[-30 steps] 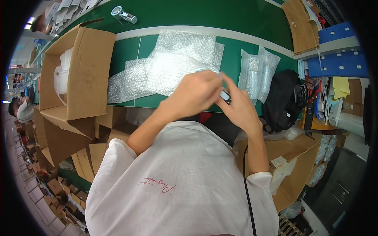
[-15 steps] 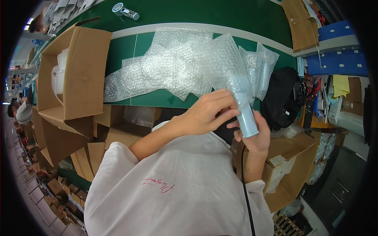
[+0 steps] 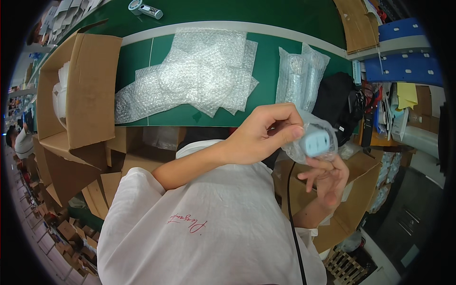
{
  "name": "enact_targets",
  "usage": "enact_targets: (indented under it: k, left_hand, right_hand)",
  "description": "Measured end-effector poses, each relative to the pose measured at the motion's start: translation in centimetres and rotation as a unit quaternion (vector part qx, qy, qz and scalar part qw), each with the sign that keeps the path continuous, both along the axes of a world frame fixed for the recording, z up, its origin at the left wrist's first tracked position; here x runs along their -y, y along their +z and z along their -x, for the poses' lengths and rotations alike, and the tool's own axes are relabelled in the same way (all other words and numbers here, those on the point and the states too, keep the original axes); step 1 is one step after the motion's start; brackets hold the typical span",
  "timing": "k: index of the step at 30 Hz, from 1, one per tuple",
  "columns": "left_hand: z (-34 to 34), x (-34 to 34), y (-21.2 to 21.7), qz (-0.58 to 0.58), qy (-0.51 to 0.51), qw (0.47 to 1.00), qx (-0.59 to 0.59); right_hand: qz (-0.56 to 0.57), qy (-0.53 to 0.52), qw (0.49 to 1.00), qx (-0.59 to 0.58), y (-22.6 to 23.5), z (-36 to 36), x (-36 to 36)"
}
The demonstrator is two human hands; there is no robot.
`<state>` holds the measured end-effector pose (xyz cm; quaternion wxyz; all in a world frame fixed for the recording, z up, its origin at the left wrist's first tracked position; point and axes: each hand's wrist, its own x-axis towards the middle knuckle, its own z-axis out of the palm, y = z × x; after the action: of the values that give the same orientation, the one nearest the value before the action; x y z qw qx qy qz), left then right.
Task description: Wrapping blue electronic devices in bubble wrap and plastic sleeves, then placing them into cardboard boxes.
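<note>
My left hand (image 3: pixel 271 132) pinches the edge of a clear bubble-wrap bag (image 3: pixel 334 137), its thumb and fingers closed. Inside the bag sits a light-blue device (image 3: pixel 316 143), its end facing up toward me and almost wholly within the plastic. Just below the bag is my right hand (image 3: pixel 331 178), its fingers apart and the fingertips at the bag's lower side. Beyond the hands, wrapped items in bubble-wrap bags (image 3: pixel 297 71) lie side by side on the green table (image 3: pixel 266 95). Left of these spreads a pile of flat bubble-wrap bags (image 3: pixel 194 80).
An open cardboard box (image 3: pixel 95 90) with white contents stands at the left. One unwrapped light-blue device (image 3: pixel 146 9) lies on the far green surface. A black bag (image 3: pixel 337 104) rests at the table's right end. Another open carton (image 3: pixel 356 209) is beside my right arm.
The device, formerly half out of the bag, now sits down inside it, and both have moved nearer and to the right. My right hand has loosened from the device's body and spread its fingers.
</note>
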<state>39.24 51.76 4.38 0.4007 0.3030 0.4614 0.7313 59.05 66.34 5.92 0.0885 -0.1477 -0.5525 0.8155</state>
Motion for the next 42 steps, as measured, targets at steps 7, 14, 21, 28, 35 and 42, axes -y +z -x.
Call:
enact_targets:
  k: [7, 14, 21, 28, 35, 42]
  left_hand:
    - [-0.3, -0.3, 0.3, -0.047, -0.028, 0.998, 0.013]
    - [-0.3, -0.4, 0.0, -0.042, -0.065, 0.994, -0.077]
    - [-0.4, -0.2, -0.5, -0.091, 0.023, 0.967, -0.238]
    - [-0.5, 0.8, -0.9, -0.094, -0.008, 0.933, -0.348]
    - [3.9, 5.6, -3.7, 0.128, 0.090, 0.885, -0.438]
    - [9.8, 16.9, -12.1, 0.411, 0.412, 0.690, -0.430]
  right_hand:
    - [-0.025, -0.018, 0.992, -0.120, -2.5, 0.9, 0.4]
    - [0.148, 0.094, 0.980, 0.091, -5.0, 1.7, -0.7]
    - [0.145, 0.109, 0.980, 0.087, -8.3, 3.8, 0.2]
    - [0.318, 0.039, 0.946, 0.042, -10.8, 5.6, 2.2]
    - [0.164, -0.078, 0.975, 0.127, -9.5, 10.4, 1.5]
    - [-0.404, -0.151, 0.891, 0.144, -14.1, 12.6, 0.2]
